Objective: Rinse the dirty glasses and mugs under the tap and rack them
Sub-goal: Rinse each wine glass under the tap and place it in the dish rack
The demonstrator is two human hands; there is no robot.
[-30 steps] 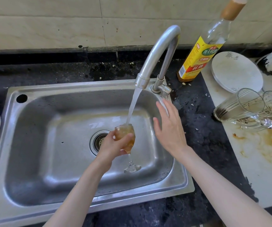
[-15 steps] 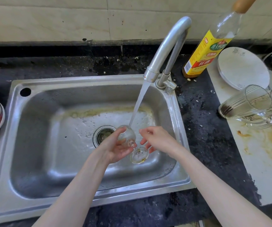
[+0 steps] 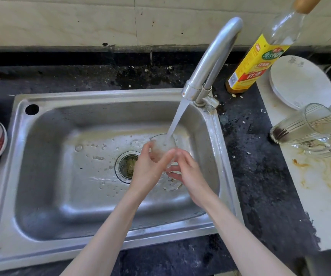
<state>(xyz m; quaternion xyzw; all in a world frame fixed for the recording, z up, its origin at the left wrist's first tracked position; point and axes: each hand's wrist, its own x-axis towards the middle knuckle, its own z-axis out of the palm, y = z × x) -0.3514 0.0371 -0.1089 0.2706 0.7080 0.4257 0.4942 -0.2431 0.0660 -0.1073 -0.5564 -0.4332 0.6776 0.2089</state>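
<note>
- The left hand (image 3: 147, 172) curled round the bowl of a stemmed glass (image 3: 163, 145), held upright over the sink (image 3: 65, 198).
- The right hand (image 3: 188, 172) gripped its stem.
- Water from the tap (image 3: 212, 62) ran into it.
- More dirty glasses (image 3: 308, 128) lay on the table.

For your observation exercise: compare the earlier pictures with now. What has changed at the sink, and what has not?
The right hand left the tap area and took hold of the clear stemmed glass; its brown liquid is gone. The left hand keeps gripping the bowl, water runs on, and the tumblers lie untouched.
</note>
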